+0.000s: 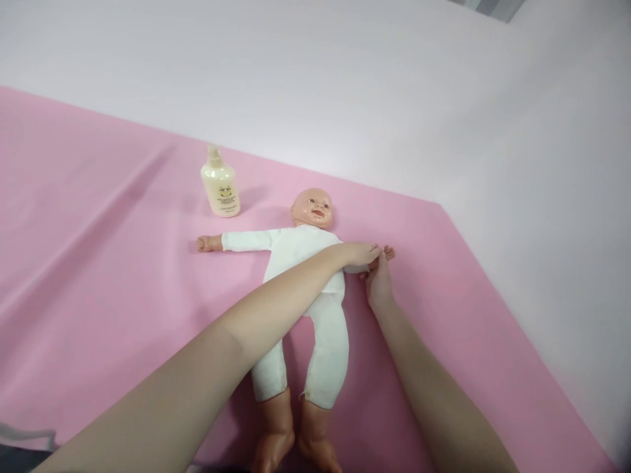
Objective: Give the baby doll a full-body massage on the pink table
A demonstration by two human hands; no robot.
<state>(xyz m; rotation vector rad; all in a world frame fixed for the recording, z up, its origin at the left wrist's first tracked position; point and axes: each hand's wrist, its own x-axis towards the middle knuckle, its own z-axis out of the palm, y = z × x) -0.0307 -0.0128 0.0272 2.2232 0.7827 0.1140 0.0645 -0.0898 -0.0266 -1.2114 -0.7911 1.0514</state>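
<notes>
A baby doll [290, 256] with a white cloth body lies on its back on a pink sheet [123, 276]. Its arms stretch out to both sides, and its bare plastic feet point toward me. My left hand [362, 253] reaches across the doll's chest to its arm on the right side. From below, my right hand [379, 281] meets it at the same forearm. Both hands are closed around that arm near the wrist; the doll's small fingers stick out beyond them. My fingers partly hide the forearm.
A pale yellow pump bottle [221, 187] stands upright on the sheet, left of the doll's head. Past the sheet's slanted far and right edges is a white surface [345, 85]. Long creases run through the sheet on the left. A grey striped object [493, 8] shows at the top right.
</notes>
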